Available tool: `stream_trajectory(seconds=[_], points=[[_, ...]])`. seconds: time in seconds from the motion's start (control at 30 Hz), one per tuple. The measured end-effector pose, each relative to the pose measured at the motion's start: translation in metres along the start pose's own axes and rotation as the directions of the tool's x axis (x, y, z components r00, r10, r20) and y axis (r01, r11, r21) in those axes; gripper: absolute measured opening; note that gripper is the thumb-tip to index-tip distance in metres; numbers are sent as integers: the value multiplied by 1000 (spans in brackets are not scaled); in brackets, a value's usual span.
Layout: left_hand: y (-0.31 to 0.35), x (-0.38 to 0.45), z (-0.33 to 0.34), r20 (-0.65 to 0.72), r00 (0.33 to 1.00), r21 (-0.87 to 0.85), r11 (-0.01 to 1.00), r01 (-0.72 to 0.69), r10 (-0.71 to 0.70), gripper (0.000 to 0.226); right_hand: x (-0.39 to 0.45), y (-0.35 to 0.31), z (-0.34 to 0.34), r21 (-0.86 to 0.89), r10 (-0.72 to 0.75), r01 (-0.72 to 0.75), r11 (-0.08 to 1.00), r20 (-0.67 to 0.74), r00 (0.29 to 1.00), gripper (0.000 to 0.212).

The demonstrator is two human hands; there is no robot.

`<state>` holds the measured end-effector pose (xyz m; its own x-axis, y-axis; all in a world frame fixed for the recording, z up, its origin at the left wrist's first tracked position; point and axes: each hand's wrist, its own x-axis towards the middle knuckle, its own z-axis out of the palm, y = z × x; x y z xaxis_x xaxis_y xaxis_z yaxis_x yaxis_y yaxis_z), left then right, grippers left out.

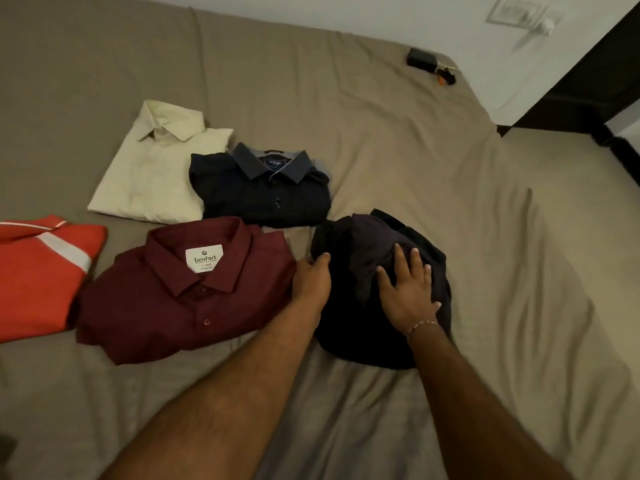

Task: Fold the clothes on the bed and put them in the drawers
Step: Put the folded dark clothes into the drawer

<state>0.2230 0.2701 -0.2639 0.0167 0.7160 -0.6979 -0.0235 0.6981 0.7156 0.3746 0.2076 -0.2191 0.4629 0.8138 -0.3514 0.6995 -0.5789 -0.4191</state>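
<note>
Right hand (408,292) is pressing flat, fingers spread, on the black garment (367,327) on the bed (485,237). Left hand (311,278) grips its left edge, next to the maroon shirt (180,299).

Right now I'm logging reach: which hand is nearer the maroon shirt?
Left. The left hand grips the black garment's edge beside the maroon shirt; the right hand presses farther right.
</note>
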Motion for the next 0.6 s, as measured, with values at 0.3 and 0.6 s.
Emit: stream_trajectory(seconds=[0.3, 0.6], points=[[1, 13, 5, 137, 970, -480, 843, 242, -201, 45, 4, 23, 10, 273, -11, 12, 962, -6, 1000, 56], [-5, -27, 20, 262, 937, -324, 893, 311, -231, 30, -27, 28, 10, 190, -90, 86, 978, 10, 996, 71]])
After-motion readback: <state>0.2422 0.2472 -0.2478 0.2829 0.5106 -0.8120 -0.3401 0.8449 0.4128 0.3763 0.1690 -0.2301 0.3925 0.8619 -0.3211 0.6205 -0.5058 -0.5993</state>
